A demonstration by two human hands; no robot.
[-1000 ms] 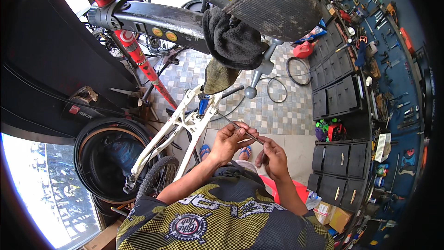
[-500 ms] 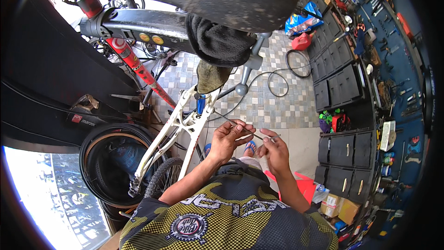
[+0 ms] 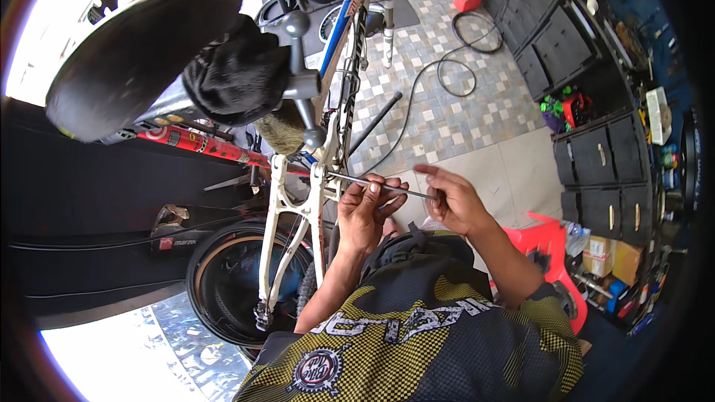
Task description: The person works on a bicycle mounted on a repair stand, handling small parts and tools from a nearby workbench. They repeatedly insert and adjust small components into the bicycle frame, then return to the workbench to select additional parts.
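My left hand [image 3: 363, 214] pinches a long, thin metal rod [image 3: 406, 191] between thumb and fingers. The rod's far end meets the upper right pivot of a white bicycle rear frame section [image 3: 319, 201]; whether it sits inside the pivot is too small to tell. My right hand [image 3: 460, 205] is at the rod's near end, with curled fingers against it and the index finger stretched out above. Above the white section hangs a grey clamp handle with ball ends [image 3: 301, 78], beside black cloth [image 3: 238, 71] wrapped around the stand's arm.
A blue and white bike frame tube [image 3: 346, 22] rises beyond the clamp. Tyres [image 3: 205, 283] stand at lower left. Black drawers [image 3: 603, 149] line the right side, near a red plastic stool [image 3: 544, 253]. A black hose [image 3: 439, 67] lies on the tiled floor.
My view has turned, so the stand and white section appear farther left. My left hand still holds the rod at the pivot. My right hand's fingers have shifted around the rod's near end.
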